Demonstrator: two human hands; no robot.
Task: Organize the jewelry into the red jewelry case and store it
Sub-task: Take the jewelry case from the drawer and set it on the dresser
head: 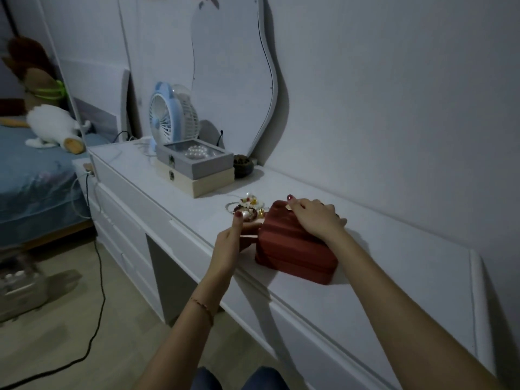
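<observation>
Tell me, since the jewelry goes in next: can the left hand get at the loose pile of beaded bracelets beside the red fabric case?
Probably yes. The left hand sits at the case's near-left side, just in front of the bracelet pile, with nothing between them.

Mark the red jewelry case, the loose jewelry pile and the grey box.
red ribbed jewelry case [295,246]: head view, lid top.
loose jewelry pile [249,206]: head view, beaded middle.
grey glass-lidded box [194,161]: head view, front wall.

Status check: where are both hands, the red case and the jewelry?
Both hands on red case: left hand grips its left end, right hand on top. Red case looks closed. Jewelry loose behind it.
</observation>
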